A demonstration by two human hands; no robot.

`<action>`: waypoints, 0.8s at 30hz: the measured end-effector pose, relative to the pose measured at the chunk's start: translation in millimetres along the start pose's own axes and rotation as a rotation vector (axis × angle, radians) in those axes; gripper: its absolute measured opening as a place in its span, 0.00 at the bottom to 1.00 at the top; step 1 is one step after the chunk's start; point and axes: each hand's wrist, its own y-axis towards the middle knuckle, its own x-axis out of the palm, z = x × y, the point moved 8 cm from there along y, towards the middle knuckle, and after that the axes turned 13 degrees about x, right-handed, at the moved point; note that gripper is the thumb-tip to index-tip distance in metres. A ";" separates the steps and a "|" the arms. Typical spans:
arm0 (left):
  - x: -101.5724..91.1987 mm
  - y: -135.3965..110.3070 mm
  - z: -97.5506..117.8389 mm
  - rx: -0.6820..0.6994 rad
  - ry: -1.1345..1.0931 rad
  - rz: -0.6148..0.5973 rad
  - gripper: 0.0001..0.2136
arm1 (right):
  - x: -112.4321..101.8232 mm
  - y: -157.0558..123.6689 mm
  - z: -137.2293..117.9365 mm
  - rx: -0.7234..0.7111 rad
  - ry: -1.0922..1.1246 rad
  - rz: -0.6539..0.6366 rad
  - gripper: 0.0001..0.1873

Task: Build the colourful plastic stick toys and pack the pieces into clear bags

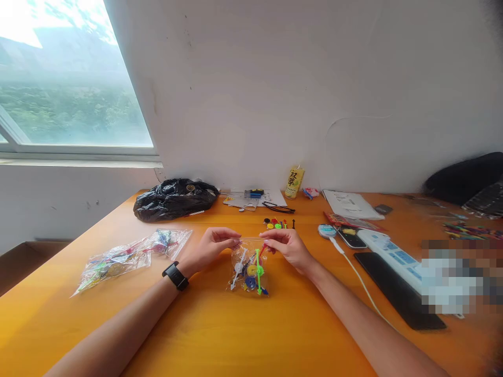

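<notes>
A clear plastic bag [248, 267] hangs low over the orange table, its top edge pinched at both corners. At its left corner my left hand [216, 246] is closed with thumb and fingertips together. My right hand [288, 248] grips the right corner in the same way. Inside the bag show small colourful plastic pieces, among them a green arrow-shaped piece [259, 272], a white arrow-shaped piece [238, 268] and yellow and blue round ones. Behind my right hand lie several small loose pieces [277, 225] in yellow, green, red and black.
Filled clear bags [118, 260] lie left of my wrist. A black plastic bag [175, 200], papers [275, 197] and a yellow can [294, 183] stand along the wall. On the right are a phone [352, 239], a white cable [359, 280], a power strip [389, 254] and a black flat object [396, 290].
</notes>
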 end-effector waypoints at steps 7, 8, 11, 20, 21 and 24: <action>-1.2 -3.0 2.7 -0.014 0.014 0.027 0.09 | 2.1 -6.4 -13.1 -0.122 -0.066 0.030 0.08; -0.3 -3.1 0.1 -0.003 0.007 0.026 0.09 | 4.0 -8.0 -15.3 -0.127 -0.084 0.025 0.08; 4.7 -3.1 -10.2 0.036 -0.051 0.032 0.10 | 9.3 -11.4 -17.8 -0.107 -0.128 0.036 0.12; 29.6 -6.1 -15.0 0.115 -0.111 -0.090 0.17 | 41.5 -18.2 5.2 -0.028 -0.341 -0.119 0.23; 30.9 -6.3 -13.9 0.119 -0.083 -0.115 0.17 | 41.4 -18.5 5.2 -0.035 -0.348 -0.113 0.23; 33.0 -6.5 -13.8 0.100 -0.029 -0.196 0.19 | 37.9 -17.3 2.8 -0.033 -0.371 -0.103 0.23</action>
